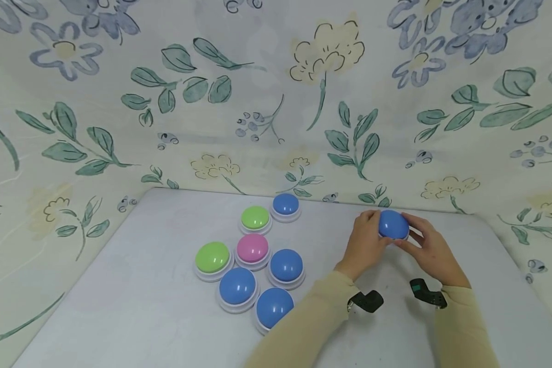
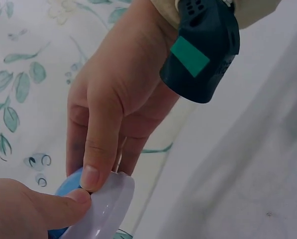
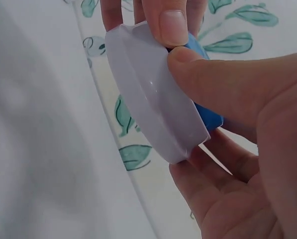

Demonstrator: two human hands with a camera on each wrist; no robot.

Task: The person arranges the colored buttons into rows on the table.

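Note:
Both hands hold one push button, a blue dome point(image 1: 393, 224) on a white round base point(image 3: 148, 94), over the back right of the table. The left hand point(image 1: 365, 243) grips its left side and the right hand point(image 1: 429, 253) its right side. In the right wrist view the button is tilted on edge, and the two thumbs meet at the seam between dome and base. The right hand's other fingers curl under the base's rim. To the left stand a pink button point(image 1: 252, 249), two green buttons, one nearer point(image 1: 212, 257), and several blue buttons point(image 1: 286, 265).
The white table point(image 1: 133, 286) ends at a floral cloth point(image 1: 276, 112) behind it and at both sides. A further blue button point(image 1: 285, 204) stands near the back edge. The left sleeve point(image 1: 303, 327) partly covers the nearest blue button point(image 1: 274, 307).

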